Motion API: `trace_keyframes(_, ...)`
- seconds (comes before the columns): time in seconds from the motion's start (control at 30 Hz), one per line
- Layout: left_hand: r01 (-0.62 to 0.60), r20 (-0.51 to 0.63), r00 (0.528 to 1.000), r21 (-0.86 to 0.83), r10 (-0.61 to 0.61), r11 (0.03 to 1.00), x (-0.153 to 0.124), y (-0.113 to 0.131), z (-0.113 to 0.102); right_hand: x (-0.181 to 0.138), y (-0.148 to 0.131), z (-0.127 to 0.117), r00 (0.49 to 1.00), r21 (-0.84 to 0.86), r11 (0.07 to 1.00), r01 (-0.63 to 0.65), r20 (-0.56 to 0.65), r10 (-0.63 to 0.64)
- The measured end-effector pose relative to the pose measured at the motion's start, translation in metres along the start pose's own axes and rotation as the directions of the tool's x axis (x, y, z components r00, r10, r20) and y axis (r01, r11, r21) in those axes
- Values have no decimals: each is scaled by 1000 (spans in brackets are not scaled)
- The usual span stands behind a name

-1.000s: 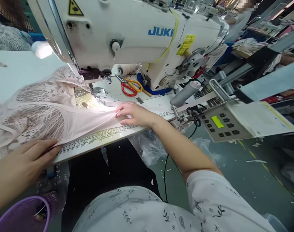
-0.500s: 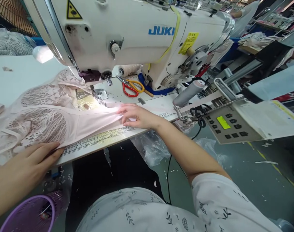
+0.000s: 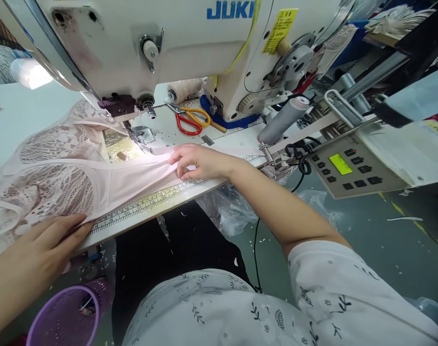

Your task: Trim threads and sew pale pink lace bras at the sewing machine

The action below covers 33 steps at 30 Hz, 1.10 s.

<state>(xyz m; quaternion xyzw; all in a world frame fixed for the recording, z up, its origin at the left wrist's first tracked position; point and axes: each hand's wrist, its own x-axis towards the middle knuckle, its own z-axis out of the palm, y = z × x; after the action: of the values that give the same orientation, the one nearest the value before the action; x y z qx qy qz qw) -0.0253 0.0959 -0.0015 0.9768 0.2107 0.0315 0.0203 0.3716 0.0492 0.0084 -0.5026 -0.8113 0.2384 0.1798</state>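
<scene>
A pale pink lace garment (image 3: 60, 173) lies spread over the white table (image 3: 190, 134) of a JUKI sewing machine (image 3: 190, 43). My right hand (image 3: 195, 161) has its fingers curled and pinches the garment's plain pink end just right of the presser foot (image 3: 143, 137). At the table's front edge my left hand (image 3: 42, 242) lies flat on the lace part, fingers stretched. A measuring tape (image 3: 147, 204) runs along the front edge beneath the cloth.
Red and yellow scissors (image 3: 188, 120) lie behind my right hand, near a thread cone (image 3: 185, 89). A grey roller (image 3: 284, 120) and a control panel (image 3: 352, 168) stand at the right. A purple basket (image 3: 66, 315) sits below left. Clear plastic (image 3: 222, 214) hangs under the table.
The view has moved closer and slightly down. Both hands keep their hold on the garment; my right hand has curled its fingers more on the cloth's end.
</scene>
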Motion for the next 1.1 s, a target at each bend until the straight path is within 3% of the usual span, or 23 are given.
trace_keyframes(0.13,-16,24,1000,97,14,995,2,5,-2,1,3,1,999,-19,999,39,5,-39)
trace_keyframes(0.33,-120,53,992,232,111,965,12,30,-19,0,3,9,975,-71,973,220,0,-221)
trace_keyframes(0.5,-12,66,998,228,-3,974,11,33,-22,-1,12,16,968,-166,956,240,-37,-249)
trace_keyframes(0.6,-23,48,999,218,13,976,9,36,-21,-3,-10,13,954,-296,925,239,-103,-280)
trace_keyframes(0.7,-29,1,1000,225,30,974,7,39,-18,2,-56,20,900,-355,896,267,-241,-363)
trace_keyframes(0.83,18,-66,998,232,-3,973,6,45,-13,25,-113,56,852,-353,838,416,-170,-495)
trace_keyframes(0.97,127,-151,984,218,-95,968,3,52,-5,50,-128,93,845,-474,770,427,-94,-527)
trace_keyframes(1.1,226,-228,957,191,-180,955,-1,59,6,59,-124,103,871,-459,786,413,-51,-488)
